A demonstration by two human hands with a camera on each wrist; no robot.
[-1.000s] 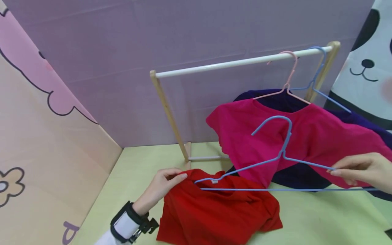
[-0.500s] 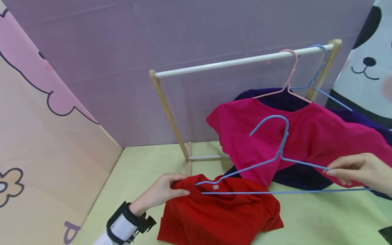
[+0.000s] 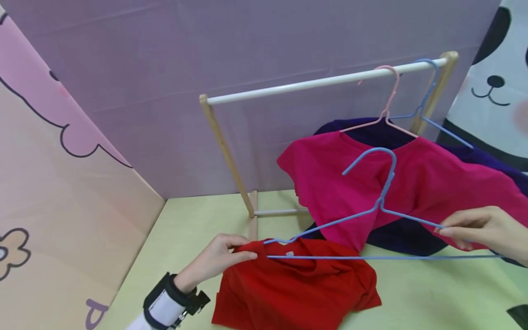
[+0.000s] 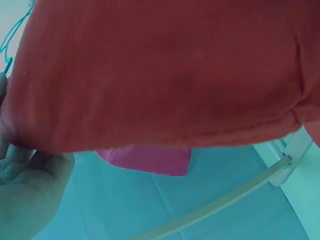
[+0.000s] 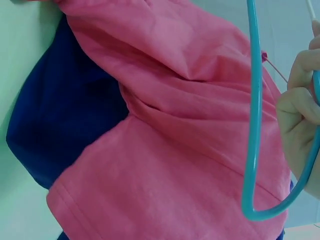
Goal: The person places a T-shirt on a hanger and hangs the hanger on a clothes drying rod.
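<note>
My left hand [image 3: 227, 257] pinches the collar edge of a red T-shirt [image 3: 297, 288], thumb in front, at its left shoulder. The lower part of the shirt lies on the table; in the left wrist view its cloth [image 4: 165, 75] fills the upper half. With my right hand [image 3: 478, 229] I pinch the right arm of a blue hanger [image 3: 381, 206], thumb and fingertips on the wire. Its hook points up and to the left. The hanger's left end is at the red collar, close to my left fingertips. The right wrist view shows its curved right end [image 5: 255, 212] beside the hand.
A rack with a white rail [image 3: 305, 85] and wooden posts stands behind. From it hang a magenta shirt [image 3: 330, 174] on a pink hanger [image 3: 387, 117] and a dark blue garment [image 3: 400, 238] on another blue hanger [image 3: 431, 91]. Fabric walls enclose the yellow-green table [image 3: 185, 229].
My left hand has shifted its hold on the collar, its thumb now further over the cloth. The held hanger has tipped slightly, its left end and hook moving a little upward.
</note>
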